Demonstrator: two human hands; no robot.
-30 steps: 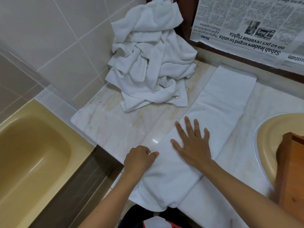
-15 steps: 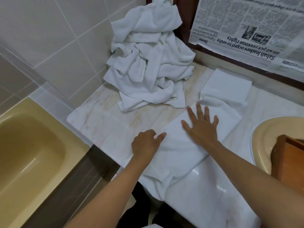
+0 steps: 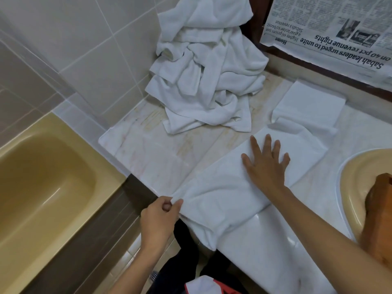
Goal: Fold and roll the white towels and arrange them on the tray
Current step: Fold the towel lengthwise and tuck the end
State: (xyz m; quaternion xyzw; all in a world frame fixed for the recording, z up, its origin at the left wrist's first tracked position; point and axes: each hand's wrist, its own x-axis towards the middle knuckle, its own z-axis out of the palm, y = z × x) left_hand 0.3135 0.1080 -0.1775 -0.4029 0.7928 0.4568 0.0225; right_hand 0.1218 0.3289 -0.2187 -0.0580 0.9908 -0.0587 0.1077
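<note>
White terry cloth, a long folded towel (image 3: pixel 222 194), lies slantwise across the pale marble worktop (image 3: pixel 148 158). Its far end sits flat just below the newspaper (image 3: pixel 328 28), with a rumpled ridge across it just beyond the right hand, and its near end droops over the worktop's front edge. The left hand (image 3: pixel 158 219) pinches the towel's near left corner, thumb and curled fingers (image 3: pixel 176 205) closed on the cloth at the edge. The right hand (image 3: pixel 265 166) presses flat on the middle of the towel, its fingers (image 3: pixel 255 145) straight and spread wide. A loose heap of white towels (image 3: pixel 203 81) is piled in the corner against the tiled wall, apart from the folded one. A yellow bathtub (image 3: pixel 42 187) lies to the left, and a yellow basin (image 3: pixel 347 187) to the right holds a blurred brown wooden object (image 3: pixel 379 209).
</note>
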